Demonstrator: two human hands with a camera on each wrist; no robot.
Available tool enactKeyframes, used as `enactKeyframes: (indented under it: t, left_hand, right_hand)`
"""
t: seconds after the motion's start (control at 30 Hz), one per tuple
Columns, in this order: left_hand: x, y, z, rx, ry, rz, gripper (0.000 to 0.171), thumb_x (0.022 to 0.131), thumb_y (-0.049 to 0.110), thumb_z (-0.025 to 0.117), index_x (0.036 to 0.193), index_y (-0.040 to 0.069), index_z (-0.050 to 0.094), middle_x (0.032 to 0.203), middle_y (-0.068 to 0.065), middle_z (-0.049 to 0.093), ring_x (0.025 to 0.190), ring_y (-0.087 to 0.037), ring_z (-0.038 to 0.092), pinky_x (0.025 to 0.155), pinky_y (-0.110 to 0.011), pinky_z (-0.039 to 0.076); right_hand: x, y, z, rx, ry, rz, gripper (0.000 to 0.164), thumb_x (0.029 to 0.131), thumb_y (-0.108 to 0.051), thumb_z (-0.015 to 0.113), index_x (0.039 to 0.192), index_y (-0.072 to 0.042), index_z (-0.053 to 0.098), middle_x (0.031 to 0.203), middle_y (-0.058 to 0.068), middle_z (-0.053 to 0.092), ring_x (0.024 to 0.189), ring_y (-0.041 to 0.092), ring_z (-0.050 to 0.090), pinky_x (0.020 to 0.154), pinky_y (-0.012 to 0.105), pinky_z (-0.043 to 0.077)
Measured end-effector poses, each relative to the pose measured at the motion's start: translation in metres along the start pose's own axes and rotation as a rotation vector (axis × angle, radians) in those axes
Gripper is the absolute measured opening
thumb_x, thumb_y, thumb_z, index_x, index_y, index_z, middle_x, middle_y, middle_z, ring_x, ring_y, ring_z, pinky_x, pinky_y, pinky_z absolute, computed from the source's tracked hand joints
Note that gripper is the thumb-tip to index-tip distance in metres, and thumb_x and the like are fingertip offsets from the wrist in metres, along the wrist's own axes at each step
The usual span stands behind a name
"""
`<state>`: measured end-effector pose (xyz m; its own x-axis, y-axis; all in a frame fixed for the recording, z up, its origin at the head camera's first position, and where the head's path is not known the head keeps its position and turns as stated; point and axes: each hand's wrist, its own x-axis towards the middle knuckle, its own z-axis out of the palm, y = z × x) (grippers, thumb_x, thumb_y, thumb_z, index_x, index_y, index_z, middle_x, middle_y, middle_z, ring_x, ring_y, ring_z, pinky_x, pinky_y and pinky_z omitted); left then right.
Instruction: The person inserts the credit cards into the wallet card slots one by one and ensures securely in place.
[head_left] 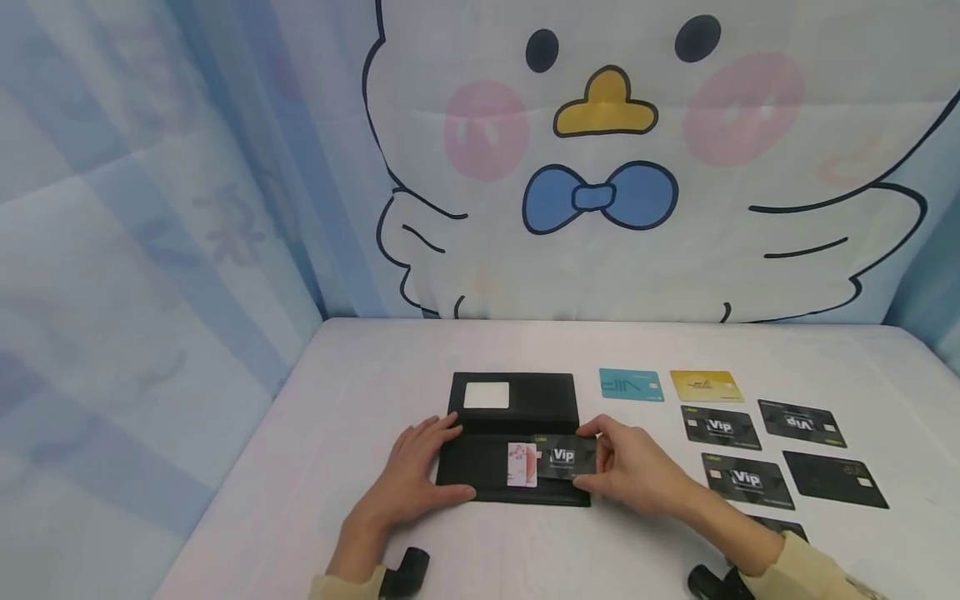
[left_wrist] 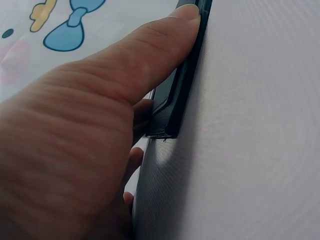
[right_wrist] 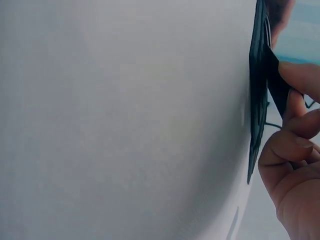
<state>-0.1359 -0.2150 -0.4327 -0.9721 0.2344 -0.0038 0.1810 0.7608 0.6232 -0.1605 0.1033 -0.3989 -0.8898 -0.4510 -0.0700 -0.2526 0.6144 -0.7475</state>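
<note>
A black wallet (head_left: 476,467) lies unfolded on the white table, with a white patch (head_left: 486,395) on its upper half. My left hand (head_left: 408,479) rests at its left side, fingers spread near the fold and thumb along the front edge. In the left wrist view that thumb presses on the wallet's rim (left_wrist: 175,110). With thumb and fingers, my right hand (head_left: 630,467) pinches a black Vip card (head_left: 562,457) by its right end. This card lies over the lower half, next to a pink floral card (head_left: 521,464). The right wrist view shows the card (right_wrist: 278,87) tilted up from the wallet (right_wrist: 257,90).
Right of the wallet lie a teal card (head_left: 632,385), a gold card (head_left: 707,386) and several black cards (head_left: 720,427). One black card (head_left: 780,527) is partly hidden by the right forearm. A printed cloth (head_left: 600,275) hangs behind the table.
</note>
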Motion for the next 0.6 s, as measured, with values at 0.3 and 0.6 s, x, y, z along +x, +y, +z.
enactKeyframes:
  t: [0.3,0.6]
  left_hand:
    - [-0.0005,0.0022,0.0002,0.001,0.000,-0.002,0.087,0.076,0.050,0.085,0.146,0.009,0.052,0.160,-0.005,0.037,0.150,-0.031,0.022,0.122,-0.056,0.006]
    - [0.0001,0.0019,-0.0002,0.006,0.007,0.001,0.086,0.076,0.048,0.085,0.146,0.009,0.052,0.159,-0.006,0.038,0.149,-0.031,0.023,0.122,-0.056,0.007]
  right_hand:
    - [-0.0034,0.0015,0.0005,0.030,-0.028,0.022,0.061,0.077,-0.017,0.089,0.125,0.001,0.057,0.068,-0.001,0.056,0.059,0.015,0.051,0.052,0.025,0.039]
    - [-0.0023,0.0064,0.0005,0.064,-0.081,-0.032,0.059,0.077,-0.016,0.088,0.124,0.000,0.056,0.070,-0.002,0.056,0.059,0.012,0.052,0.053,0.024,0.041]
